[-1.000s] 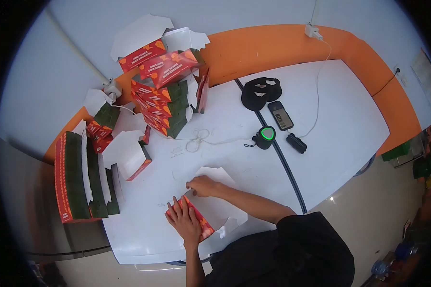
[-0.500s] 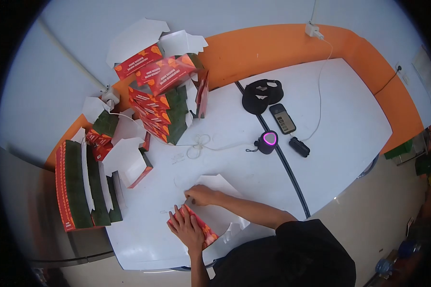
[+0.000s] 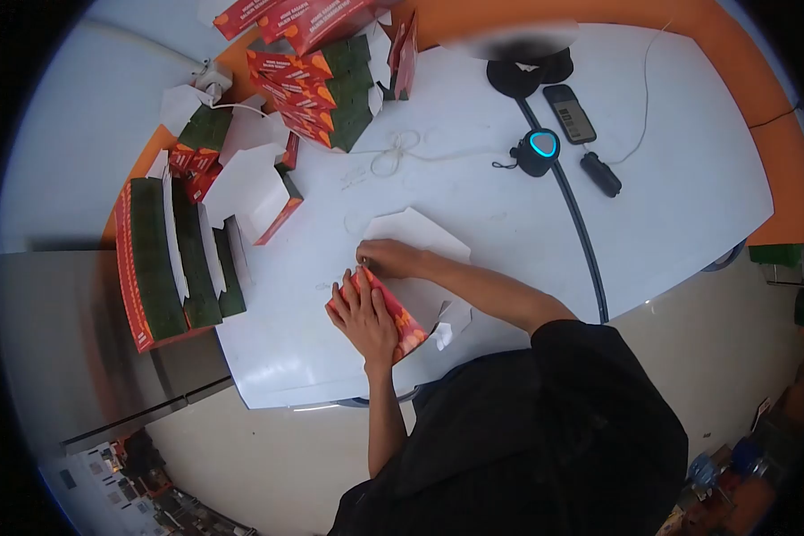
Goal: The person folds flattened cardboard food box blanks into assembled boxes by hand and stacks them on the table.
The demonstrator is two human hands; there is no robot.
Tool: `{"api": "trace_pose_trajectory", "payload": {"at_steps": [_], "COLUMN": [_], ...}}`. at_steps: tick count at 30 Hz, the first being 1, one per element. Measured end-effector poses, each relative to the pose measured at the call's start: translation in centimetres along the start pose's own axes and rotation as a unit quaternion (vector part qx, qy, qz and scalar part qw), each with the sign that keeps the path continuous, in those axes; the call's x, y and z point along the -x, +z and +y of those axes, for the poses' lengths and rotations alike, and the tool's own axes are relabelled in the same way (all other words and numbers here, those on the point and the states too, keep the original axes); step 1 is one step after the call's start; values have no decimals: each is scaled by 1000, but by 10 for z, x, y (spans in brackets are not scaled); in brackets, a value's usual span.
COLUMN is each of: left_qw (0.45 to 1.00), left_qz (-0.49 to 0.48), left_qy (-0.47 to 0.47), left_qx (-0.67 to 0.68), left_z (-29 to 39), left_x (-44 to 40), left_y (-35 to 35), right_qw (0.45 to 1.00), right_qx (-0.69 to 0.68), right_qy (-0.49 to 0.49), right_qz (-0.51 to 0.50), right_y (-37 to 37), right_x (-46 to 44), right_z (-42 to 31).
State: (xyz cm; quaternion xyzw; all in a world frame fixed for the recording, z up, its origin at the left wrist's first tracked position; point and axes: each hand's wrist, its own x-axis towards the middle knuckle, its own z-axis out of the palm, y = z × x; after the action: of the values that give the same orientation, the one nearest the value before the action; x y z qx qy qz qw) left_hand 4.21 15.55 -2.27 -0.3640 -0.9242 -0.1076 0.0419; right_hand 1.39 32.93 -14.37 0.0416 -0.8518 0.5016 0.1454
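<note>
A partly folded cardboard food box [image 3: 408, 329] lies near the front edge of the table, its red printed side to the left and its white inside and flaps spread to the right. My left hand [image 3: 364, 317] lies over the red side with its fingers apart, pressing on it. At the far corner of that side, my right hand [image 3: 391, 259] is closed on the box's edge. The exact fold between its fingers is hidden. A small torn-looking white flap [image 3: 441, 335] sticks out at the near end.
Red and green folded boxes [image 3: 322, 89] are stacked at the back left, more boxes [image 3: 165, 259] stand at the left edge. An open box [image 3: 257, 195] lies beside them. A cable [image 3: 397, 154], round speaker [image 3: 536, 154], phone [image 3: 569, 114], black cap [image 3: 516, 76] and small black device [image 3: 601, 175] lie farther back.
The camera view has tilted down, so everything sits higher in the picture. Both hands stay at the same places on the box. The speaker's light went from pink to blue.
</note>
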Motion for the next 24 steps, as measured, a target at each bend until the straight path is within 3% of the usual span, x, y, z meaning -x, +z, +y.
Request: {"api": "trace_pose_trajectory", "payload": {"at_steps": [3,6,9,12,15,21,24], "left_qw": [999,999,999,999,999,1000,999], "left_qz": [7,-3,-8,-6,-6,-7,3], "left_qy": [-23,-33,-37,-32,-22,-13,-18], "left_qx": [41,37,35,36,29,22,29], "left_z": [0,0,-3,-2,-2,-5,-3], "left_x": [0,0,-1,-2,0,1,0], "left_y": [2,2,5,5,5,6,8], "right_qw": [997,995,956,944,964,966,981], "right_qx": [10,32,59,205,223,206,163], "right_qy": [7,56,139,56,3,-12,-29], "right_qz": [78,70,-252,-251,-145,-157,-101], "right_y": [-1,-40,-92,-70,-35,-44,-26], "right_x": [6,28,78,137,150,150,159], "right_z": [-18,-62,-87,-98,-89,-80,-71]}}
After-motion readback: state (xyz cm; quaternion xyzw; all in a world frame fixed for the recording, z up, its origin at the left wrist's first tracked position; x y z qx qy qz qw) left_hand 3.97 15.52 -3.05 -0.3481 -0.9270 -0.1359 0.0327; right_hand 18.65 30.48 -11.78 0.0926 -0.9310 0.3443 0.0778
